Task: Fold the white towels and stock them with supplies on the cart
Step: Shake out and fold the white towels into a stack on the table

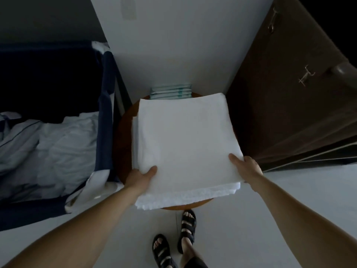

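Towels (185, 144) sit between the hands, the stack running straight away from them over the table (123, 132). Left hand (142, 176) grips the near-left corner, right hand (245, 165) the near-right, thumbs on top, fingers hidden underneath. Packets (171, 91) lie just past the far edge. Hamper (106, 93) is out beyond the left hand, so probably a leftward carry.

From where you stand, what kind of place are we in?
Probably a hotel or guest-house housekeeping corner: a dark blue linen bin holds crumpled white sheets, the left hand and right hand grip folded white towels over a round wooden table, and stacked packets sit behind.
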The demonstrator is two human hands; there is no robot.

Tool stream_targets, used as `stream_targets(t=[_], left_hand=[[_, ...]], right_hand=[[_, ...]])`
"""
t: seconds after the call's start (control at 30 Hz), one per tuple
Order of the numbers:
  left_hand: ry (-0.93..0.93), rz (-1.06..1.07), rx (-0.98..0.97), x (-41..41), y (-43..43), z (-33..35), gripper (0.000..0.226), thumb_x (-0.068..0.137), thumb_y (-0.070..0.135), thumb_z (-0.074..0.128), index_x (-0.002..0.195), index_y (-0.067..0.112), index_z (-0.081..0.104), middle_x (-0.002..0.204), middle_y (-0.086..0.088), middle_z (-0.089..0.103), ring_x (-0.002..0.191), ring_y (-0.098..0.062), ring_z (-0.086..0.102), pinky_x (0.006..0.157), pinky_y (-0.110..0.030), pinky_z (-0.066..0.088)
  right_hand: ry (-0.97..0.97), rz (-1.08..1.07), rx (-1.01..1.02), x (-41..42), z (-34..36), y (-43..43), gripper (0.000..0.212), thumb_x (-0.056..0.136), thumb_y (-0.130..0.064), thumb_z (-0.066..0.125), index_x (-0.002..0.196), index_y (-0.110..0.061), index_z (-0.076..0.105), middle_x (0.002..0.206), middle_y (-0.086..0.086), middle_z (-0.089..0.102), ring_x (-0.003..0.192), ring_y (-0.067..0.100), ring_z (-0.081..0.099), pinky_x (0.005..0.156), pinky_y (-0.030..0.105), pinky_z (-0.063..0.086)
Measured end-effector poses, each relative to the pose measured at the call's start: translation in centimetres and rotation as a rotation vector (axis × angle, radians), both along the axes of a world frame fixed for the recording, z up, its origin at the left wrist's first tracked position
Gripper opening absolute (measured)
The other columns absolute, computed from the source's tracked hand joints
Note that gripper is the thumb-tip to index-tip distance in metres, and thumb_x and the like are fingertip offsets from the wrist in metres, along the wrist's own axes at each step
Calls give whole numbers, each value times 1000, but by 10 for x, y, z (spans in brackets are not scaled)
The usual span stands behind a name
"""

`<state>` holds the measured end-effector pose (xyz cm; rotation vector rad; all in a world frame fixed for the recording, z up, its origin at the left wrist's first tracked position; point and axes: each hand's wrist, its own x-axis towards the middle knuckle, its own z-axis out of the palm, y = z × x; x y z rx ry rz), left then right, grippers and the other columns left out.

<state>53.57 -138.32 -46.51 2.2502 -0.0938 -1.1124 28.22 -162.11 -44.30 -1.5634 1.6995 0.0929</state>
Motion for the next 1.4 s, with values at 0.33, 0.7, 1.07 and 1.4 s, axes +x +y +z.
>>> stream_targets(t=[0.33,0.7,1.07,1.4], left_hand=[[-314,-113,-11,22,1,20,49,98,50,50,113,5,62,100,-5,65,83,-23,61,62,-30,43],[-554,-187,278,-13,6,-10,55,97,43,49,135,5,41,138,-22,50,125,-41,47,101,-49,42],[-800,-871,122,-3,-14,-60,80,90,75,2,155,32,-18,165,-3,-21,149,-21,-25,122,-46,-8],[-832,-926,214,13,-32,-17,81,89,68,-6,156,25,-16,164,-5,-22,149,-23,-25,119,-46,-12]], right_hand=[[-84,74,-146,5,6,2,58,92,-60,53,116,-7,59,110,12,66,93,31,63,82,41,50],[139,268,-426,0,-24,25,71,93,-66,40,148,-22,28,148,8,38,135,32,36,108,48,34],[218,881,-530,33,-77,23,73,87,-84,-1,149,-51,-22,156,-11,-39,146,22,-34,119,56,-11],[215,956,-470,74,-43,15,82,82,-84,-7,154,-45,-11,164,-5,-24,148,23,-30,117,58,-19]])
